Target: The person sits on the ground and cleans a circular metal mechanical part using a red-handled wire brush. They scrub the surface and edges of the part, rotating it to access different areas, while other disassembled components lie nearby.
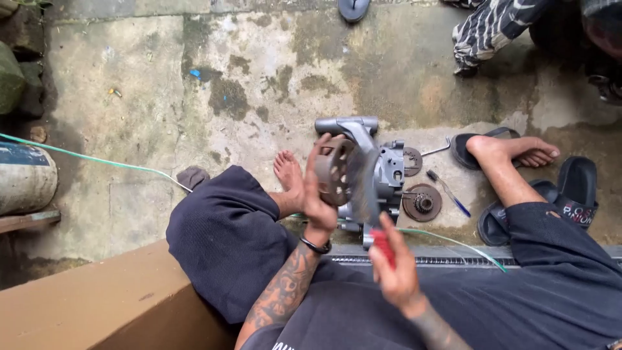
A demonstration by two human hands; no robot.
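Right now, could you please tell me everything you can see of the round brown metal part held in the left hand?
The round brown metal part is a rusty-looking, drum-shaped piece with holes or cut-outs across its face. The left hand grips it from the side, raised and tilted on edge, in front of the grey metal engine casing on the concrete floor. The red-handled tool in the right hand reaches towards it; contact is blurred.

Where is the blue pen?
In the head view the blue pen lies on the concrete floor, right of centre, beside the round gear and just left of the person's right foot.
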